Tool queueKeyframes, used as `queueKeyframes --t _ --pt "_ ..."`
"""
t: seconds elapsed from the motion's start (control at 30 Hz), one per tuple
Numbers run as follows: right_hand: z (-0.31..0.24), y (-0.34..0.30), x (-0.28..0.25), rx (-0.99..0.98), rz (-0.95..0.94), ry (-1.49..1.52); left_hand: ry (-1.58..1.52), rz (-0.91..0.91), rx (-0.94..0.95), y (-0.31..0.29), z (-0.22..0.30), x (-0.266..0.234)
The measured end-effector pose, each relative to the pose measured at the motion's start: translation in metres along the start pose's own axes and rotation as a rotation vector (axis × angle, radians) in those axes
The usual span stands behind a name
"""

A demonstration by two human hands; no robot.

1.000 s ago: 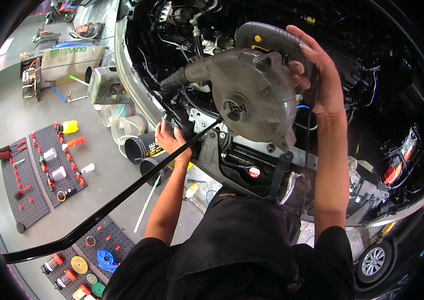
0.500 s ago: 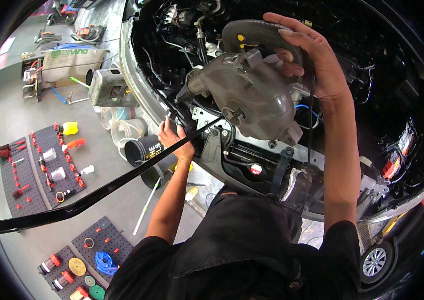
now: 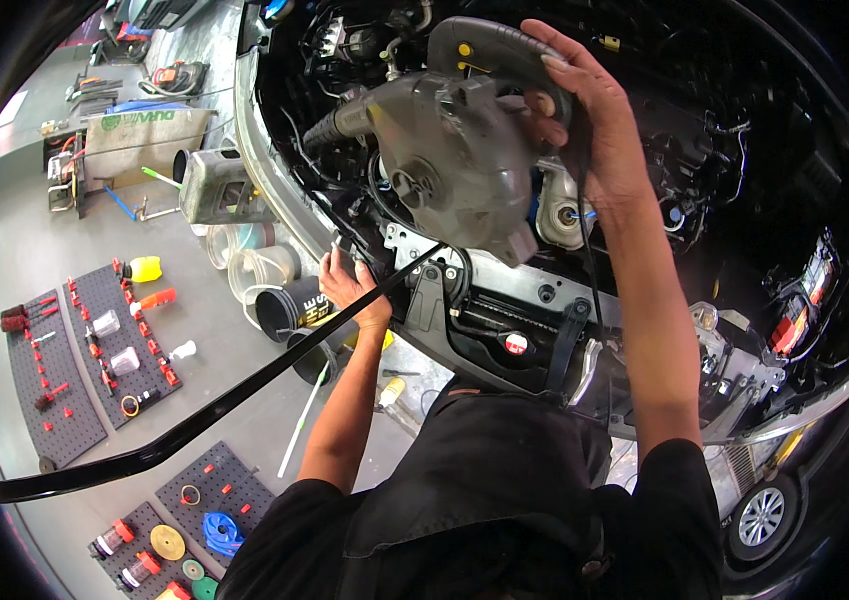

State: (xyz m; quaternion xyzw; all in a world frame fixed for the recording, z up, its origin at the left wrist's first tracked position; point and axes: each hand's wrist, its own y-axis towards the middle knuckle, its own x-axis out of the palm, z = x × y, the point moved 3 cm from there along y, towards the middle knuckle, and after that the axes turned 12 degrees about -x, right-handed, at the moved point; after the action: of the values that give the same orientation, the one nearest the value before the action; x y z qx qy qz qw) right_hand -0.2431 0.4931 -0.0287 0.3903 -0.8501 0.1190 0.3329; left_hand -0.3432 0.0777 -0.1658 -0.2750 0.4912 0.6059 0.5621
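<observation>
My right hand (image 3: pixel 595 120) is wrapped round the looped handle of a dark grey electric blower (image 3: pixel 465 160) over the open engine bay. The blower's ribbed nozzle (image 3: pixel 335 125) points left, toward the bay's front corner. A black cord (image 3: pixel 593 262) hangs from the handle past my right forearm. My left hand (image 3: pixel 350 290) lies with its fingers stretched out on the car's front edge, beside a small black part, and holds nothing. A long black rod (image 3: pixel 285 370) slants across in front of my left wrist; its upper end meets the bay near the blower.
Several buckets (image 3: pixel 290 305) and a grey jug-like container (image 3: pixel 220 188) stand on the floor at left. Pegboards (image 3: pixel 55 385) with brushes and bottles lie beyond. A battery-like part (image 3: pixel 795 320) sits at the bay's right. A car wheel (image 3: pixel 763 515) shows lower right.
The blower has moved left and slightly away with my right hand, and its nozzle now points more to the left. My left hand stays at the car's front edge.
</observation>
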Motion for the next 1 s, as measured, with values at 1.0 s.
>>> queueKeyframes --t 1.0 --pt "0.01 0.007 0.018 0.092 0.018 -0.003 -0.003 0.013 -0.01 -0.002 0.003 -0.001"
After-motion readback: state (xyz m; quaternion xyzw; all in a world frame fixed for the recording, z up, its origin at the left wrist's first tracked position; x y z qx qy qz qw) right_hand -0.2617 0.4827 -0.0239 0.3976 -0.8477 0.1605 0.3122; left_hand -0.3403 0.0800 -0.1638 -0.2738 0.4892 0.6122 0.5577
